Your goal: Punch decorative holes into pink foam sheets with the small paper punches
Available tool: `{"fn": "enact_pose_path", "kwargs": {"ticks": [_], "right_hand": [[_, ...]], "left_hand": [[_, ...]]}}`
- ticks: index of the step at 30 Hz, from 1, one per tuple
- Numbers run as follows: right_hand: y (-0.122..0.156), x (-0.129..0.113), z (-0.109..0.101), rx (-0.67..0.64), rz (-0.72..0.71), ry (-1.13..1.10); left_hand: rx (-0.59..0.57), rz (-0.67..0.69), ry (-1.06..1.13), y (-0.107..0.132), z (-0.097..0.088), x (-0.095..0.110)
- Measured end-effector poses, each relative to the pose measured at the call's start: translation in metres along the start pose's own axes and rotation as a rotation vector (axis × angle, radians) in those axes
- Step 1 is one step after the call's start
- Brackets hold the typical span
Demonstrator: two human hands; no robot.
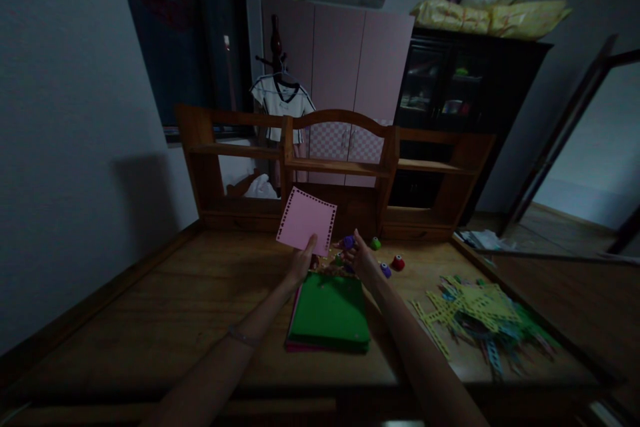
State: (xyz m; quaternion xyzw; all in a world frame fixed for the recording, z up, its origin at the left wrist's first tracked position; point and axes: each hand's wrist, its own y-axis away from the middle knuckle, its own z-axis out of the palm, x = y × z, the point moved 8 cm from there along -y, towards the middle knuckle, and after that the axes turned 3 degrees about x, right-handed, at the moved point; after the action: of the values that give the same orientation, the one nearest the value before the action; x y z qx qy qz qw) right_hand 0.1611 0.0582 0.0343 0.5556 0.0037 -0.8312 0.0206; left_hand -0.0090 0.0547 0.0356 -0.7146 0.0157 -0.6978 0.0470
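My left hand (303, 260) pinches the lower edge of a pink sheet (307, 220), thumb on its front. Small dark holes run along several of the sheet's edges. My right hand (363, 257) is just right of the sheet, its fingers curled at a small purple craft punch (349, 241); the exact grip is dim. Beyond the hands lie a green punch (375, 243), a red punch (398, 263) and another purple punch (385, 270). Below both hands rests a stack of green sheets (330, 313), with pink showing under it.
A heap of yellow, green and blue perforated scraps (483, 307) lies on the right of the wooden table (200, 300). Small bits are scattered behind the green stack. A wooden shelf unit (340, 167) stands along the table's far edge. A wall (85, 147) borders the left side.
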Motion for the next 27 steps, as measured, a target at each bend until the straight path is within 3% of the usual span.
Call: {"fn": "enact_pose_path", "kwargs": {"ticks": [5, 11, 27], "right_hand": [[-0.004, 0.005, -0.007, 0.09, 0.023, -0.064], [0.004, 0.001, 0.0, -0.005, -0.011, -0.004], [0.003, 0.004, -0.001, 0.017, -0.028, 0.03]], "left_hand": [[0.009, 0.005, 0.021, 0.002, 0.001, 0.004], [0.04, 0.003, 0.044, 0.002, -0.003, 0.003], [0.047, 0.037, 0.07, 0.003, -0.003, 0.008]]}}
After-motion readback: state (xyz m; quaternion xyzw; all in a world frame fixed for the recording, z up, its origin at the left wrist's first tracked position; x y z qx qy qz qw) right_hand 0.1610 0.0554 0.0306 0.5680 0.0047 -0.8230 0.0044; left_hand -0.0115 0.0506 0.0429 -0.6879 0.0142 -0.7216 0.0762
